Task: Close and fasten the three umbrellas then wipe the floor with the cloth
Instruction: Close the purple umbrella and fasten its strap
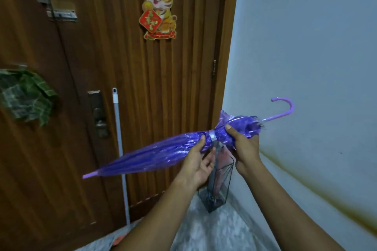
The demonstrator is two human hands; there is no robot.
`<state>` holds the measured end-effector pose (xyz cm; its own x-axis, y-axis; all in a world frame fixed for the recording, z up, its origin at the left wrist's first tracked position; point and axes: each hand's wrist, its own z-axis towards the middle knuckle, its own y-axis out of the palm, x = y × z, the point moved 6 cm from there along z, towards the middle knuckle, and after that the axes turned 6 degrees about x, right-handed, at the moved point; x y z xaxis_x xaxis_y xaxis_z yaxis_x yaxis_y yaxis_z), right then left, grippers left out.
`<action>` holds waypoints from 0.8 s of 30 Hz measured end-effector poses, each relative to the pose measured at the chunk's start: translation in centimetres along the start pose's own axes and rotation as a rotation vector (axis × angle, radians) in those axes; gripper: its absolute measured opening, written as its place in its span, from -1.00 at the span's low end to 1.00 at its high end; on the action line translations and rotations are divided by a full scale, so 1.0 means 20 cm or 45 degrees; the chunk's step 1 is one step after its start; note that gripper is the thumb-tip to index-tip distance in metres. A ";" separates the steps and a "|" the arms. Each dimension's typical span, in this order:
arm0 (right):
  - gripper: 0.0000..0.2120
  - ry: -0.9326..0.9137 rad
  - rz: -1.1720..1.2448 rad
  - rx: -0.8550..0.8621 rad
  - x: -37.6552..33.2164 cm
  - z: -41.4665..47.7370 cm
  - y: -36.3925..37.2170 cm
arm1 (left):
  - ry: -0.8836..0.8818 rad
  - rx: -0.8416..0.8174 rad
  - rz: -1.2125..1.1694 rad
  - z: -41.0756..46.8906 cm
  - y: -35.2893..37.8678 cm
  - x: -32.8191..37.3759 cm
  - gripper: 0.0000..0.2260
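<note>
A folded purple see-through umbrella point(155, 154) lies nearly level in front of me, tip to the lower left, curved lilac handle point(285, 110) to the upper right. A pale strap point(212, 136) wraps round its canopy. My left hand point(199, 164) holds the canopy from below, thumb beside the strap. My right hand point(242, 146) grips the bunched canopy just right of the strap. Below the hands, a black wire umbrella stand point(221, 187) on the floor holds a reddish folded umbrella point(222, 161).
A brown wooden door point(122, 67) with a tiger decoration point(159, 6) and a lock point(100, 114) faces me. A white mop pole point(120, 149) leans on it. A pale wall point(306, 47) stands to the right. The floor point(214, 230) is grey marble-patterned.
</note>
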<state>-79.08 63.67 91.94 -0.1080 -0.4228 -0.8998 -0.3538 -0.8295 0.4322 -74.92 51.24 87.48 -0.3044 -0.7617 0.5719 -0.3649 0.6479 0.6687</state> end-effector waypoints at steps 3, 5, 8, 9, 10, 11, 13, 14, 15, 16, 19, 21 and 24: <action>-0.45 -0.146 -0.110 0.013 0.02 0.27 0.08 | -0.159 -0.047 0.310 0.28 0.03 -0.04 -0.49; -0.43 -0.308 -0.288 -0.040 0.01 0.44 0.16 | -0.278 -0.162 0.604 0.49 0.04 -0.03 -0.37; -0.43 -0.500 -0.567 -0.129 0.01 0.70 0.28 | -0.267 -0.270 0.905 0.79 0.11 0.11 -0.52; -0.43 -0.538 -0.646 -0.135 0.02 0.79 0.30 | -0.151 -0.232 0.978 0.90 0.14 0.18 -0.64; -0.42 -0.573 -0.705 -0.136 0.03 0.88 0.32 | 0.037 -0.174 1.048 1.04 0.17 0.27 -0.78; -0.41 -0.608 -0.746 -0.139 0.04 0.97 0.34 | 0.258 -0.138 1.123 1.17 0.20 0.36 -0.88; -0.41 -0.655 -0.799 -0.167 0.06 1.13 0.39 | 0.540 -0.254 1.236 1.38 0.30 0.47 -0.69; -0.42 -0.666 -0.818 -0.178 0.07 1.19 0.42 | 0.560 -0.362 1.263 1.46 0.36 0.47 -0.60; -0.44 -0.680 -0.837 -0.185 0.07 1.26 0.43 | 0.569 -0.460 1.289 1.52 0.42 0.46 -0.55; -0.45 -0.706 -0.847 -0.186 0.07 1.32 0.45 | 0.583 -0.534 1.283 1.58 0.49 0.45 -0.54; -0.48 -0.746 -0.837 -0.170 0.05 1.55 0.45 | 0.696 -0.557 1.169 1.79 0.65 0.46 -0.67; -0.49 -0.736 -0.802 -0.162 0.06 1.69 0.45 | 0.762 -0.534 1.142 1.94 0.71 0.48 -0.74; -0.45 -0.706 -0.801 -0.209 0.17 1.92 0.45 | 0.836 -0.478 1.152 2.15 0.75 0.48 -0.78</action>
<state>-118.32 68.83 90.55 -0.3909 0.3386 -0.8559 -0.3660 -0.9104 -0.1931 -121.03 53.38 82.55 0.2316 0.0532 0.9714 0.0664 0.9953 -0.0703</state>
